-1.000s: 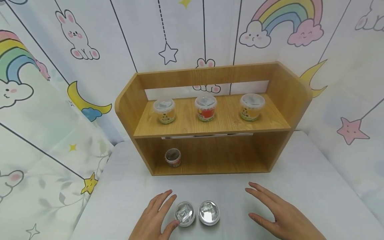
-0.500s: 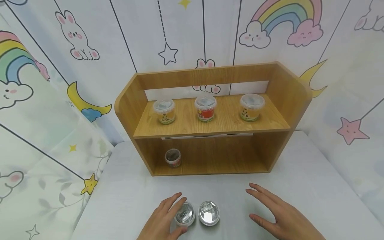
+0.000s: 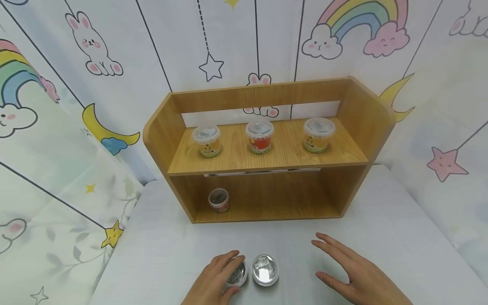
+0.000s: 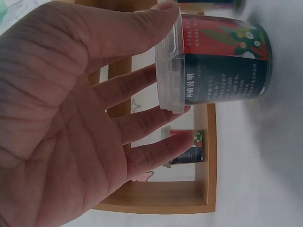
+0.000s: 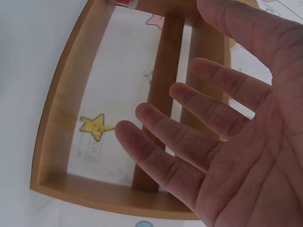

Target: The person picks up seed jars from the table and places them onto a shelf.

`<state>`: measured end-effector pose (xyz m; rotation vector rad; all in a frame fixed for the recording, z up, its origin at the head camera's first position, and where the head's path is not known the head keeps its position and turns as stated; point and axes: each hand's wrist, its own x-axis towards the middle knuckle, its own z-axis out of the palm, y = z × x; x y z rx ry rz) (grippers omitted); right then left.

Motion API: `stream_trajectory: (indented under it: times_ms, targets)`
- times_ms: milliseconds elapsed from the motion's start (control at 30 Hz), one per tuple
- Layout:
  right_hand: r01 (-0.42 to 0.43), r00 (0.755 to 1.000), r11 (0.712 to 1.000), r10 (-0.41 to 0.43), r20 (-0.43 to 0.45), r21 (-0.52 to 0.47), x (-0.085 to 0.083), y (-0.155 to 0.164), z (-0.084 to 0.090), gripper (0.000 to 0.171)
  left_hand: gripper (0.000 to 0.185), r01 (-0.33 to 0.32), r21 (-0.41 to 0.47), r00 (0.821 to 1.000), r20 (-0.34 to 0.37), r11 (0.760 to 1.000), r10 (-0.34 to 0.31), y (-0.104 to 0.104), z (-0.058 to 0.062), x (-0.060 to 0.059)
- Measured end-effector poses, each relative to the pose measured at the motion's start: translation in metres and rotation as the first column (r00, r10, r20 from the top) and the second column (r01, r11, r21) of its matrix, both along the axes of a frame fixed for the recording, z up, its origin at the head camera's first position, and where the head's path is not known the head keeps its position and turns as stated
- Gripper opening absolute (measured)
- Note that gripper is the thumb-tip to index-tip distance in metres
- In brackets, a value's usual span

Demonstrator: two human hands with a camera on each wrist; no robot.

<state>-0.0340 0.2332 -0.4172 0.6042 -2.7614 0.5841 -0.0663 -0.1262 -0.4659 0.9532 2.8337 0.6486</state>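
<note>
Two small lidded plastic cups stand side by side on the white tabletop in the head view. My left hand (image 3: 215, 279) is around the left lidded cup (image 3: 240, 275), thumb on the near side and fingers on the far side, partly covering it. In the left wrist view this lidded cup (image 4: 225, 61) has a clear lid and a red and dark green label; the thumb tip overlaps the lid's edge and the fingers extend behind it, spread. The right lidded cup (image 3: 264, 270) sits just beside it. My right hand (image 3: 356, 273) hovers farther right, fingers apart, holding nothing.
Behind the cups stands a two-tier wooden shelf (image 3: 268, 166). Its top tier holds a yellow-labelled cup (image 3: 209, 144), a red-labelled cup (image 3: 260, 137) and another yellow-labelled cup (image 3: 317, 137). On the lower tier, at left, is a smaller cup (image 3: 219, 200). A patterned cloth (image 3: 152, 42) hangs behind.
My left hand has moved right, its fingers coming over the left lidded cup, which has stayed in place. The right hand has barely moved. The head view has shifted slightly.
</note>
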Motion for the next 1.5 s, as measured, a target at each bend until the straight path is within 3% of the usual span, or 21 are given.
stream_trajectory:
  times_ms: [200,633,767,900,1000,1233,1500]
  targets:
    - [0.0,1.0,1.0,0.0,0.004,-0.007,0.001,0.001,0.0,0.066,0.069,0.005,-0.001,1.0,0.016,1.0,-0.005,0.001,0.002,-0.001]
    - [0.03,0.998,0.999,-0.03,0.046,-0.016,0.004,0.002,0.003,0.063,0.066,0.038,0.032,0.998,-0.049,0.999,-0.036,0.003,0.001,-0.003]
    - [0.049,0.997,0.999,-0.048,0.061,-0.016,0.005,0.003,0.004,0.062,0.066,0.056,0.044,0.99,-0.13,0.997,-0.05,0.001,0.005,-0.005]
    - [0.046,0.998,0.999,-0.046,0.04,-0.012,0.006,0.005,0.003,0.064,0.066,0.08,0.059,0.964,-0.261,0.995,-0.062,-0.002,0.009,-0.01]
    - [0.046,0.998,0.999,-0.045,0.037,-0.013,0.007,0.006,0.003,0.064,0.066,0.082,0.054,0.951,-0.301,0.995,-0.062,-0.003,0.015,-0.015]
    - [0.084,0.99,0.996,-0.08,0.115,-0.023,0.008,0.005,0.004,0.06,0.063,0.067,0.031,0.955,-0.293,0.997,-0.055,-0.002,0.042,-0.031]
    - [0.094,0.99,0.995,-0.09,0.112,-0.024,0.009,0.006,0.004,0.06,0.062,0.091,0.022,0.943,-0.323,0.996,-0.079,0.007,0.067,-0.053]
